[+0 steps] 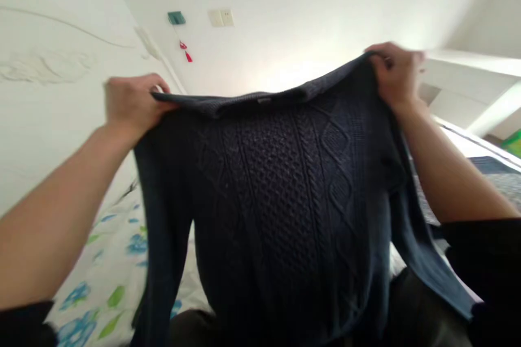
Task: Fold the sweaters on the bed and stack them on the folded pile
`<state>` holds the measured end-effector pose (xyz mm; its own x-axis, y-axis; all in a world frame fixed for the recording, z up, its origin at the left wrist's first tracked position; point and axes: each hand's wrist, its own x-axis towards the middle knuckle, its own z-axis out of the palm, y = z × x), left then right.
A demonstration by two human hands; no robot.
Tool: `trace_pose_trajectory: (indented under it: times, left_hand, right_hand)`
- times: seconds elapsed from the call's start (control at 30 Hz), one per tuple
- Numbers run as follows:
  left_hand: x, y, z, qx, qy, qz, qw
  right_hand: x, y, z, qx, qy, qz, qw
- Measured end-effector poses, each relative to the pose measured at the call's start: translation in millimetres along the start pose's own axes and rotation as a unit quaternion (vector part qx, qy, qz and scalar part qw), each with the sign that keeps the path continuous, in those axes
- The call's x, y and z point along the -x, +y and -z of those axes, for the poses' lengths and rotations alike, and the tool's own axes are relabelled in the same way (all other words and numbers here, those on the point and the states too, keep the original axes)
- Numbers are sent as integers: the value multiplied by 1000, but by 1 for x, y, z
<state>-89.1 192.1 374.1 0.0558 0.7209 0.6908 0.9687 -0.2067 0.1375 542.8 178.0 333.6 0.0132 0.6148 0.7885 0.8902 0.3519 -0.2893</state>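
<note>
A dark navy cable-knit sweater (280, 195) hangs spread out in front of me, held up by its two shoulders. My left hand (136, 98) is closed on the shoulder at the left, thumb and fingers pinching the knit. At the other shoulder, higher up, my right hand (396, 73) is closed on the fabric, slightly blurred. The neckline sags between both hands, with a small label at its middle. Both sleeves dangle at the sides, and the lower hem runs down over my dark-clothed legs.
A bed sheet (109, 282) with blue flowers and green leaves lies below at the left. On the white wall are a socket plate (221, 18) and a small green box (176, 18) with a red tassel. A grey patterned surface (499, 181) shows at the right.
</note>
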Motion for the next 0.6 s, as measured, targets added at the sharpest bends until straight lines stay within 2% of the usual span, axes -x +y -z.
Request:
trace_pose_trajectory:
  times: [0.07, 0.13, 0.2, 0.27, 0.33, 0.4, 0.5, 0.53, 0.6]
  left_hand:
    - [13, 15, -52, -72, -109, -4, 991]
    - [42, 20, -103, -74, -192, -10, 979]
    - [85, 12, -149, -61, -251, 64, 964]
    - [138, -5, -184, -31, -297, 103, 949]
    - [198, -24, -202, 7, -334, 96, 938]
    - [259, -43, -199, 48, -372, 110, 921]
    - [343, -67, -166, 83, -413, 188, 887]
    - [367, -72, -151, 88, -409, 223, 880]
    - [407, -75, -120, 110, -401, 273, 868]
  right_hand:
    - [7, 4, -66, 25, -119, -59, 991]
    - [33, 10, -120, 47, -221, -98, 969]
    - [80, 16, -157, 48, -317, -120, 940]
    - [143, 24, -174, 41, -379, -128, 916]
    - [215, 35, -168, 16, -416, -108, 903]
    - [287, 50, -144, -9, -419, -134, 898]
    - [384, 80, -89, -22, -316, -268, 910]
    - [410, 90, -70, -25, -293, -320, 901]
    - [451, 106, -37, -35, -293, -414, 861]
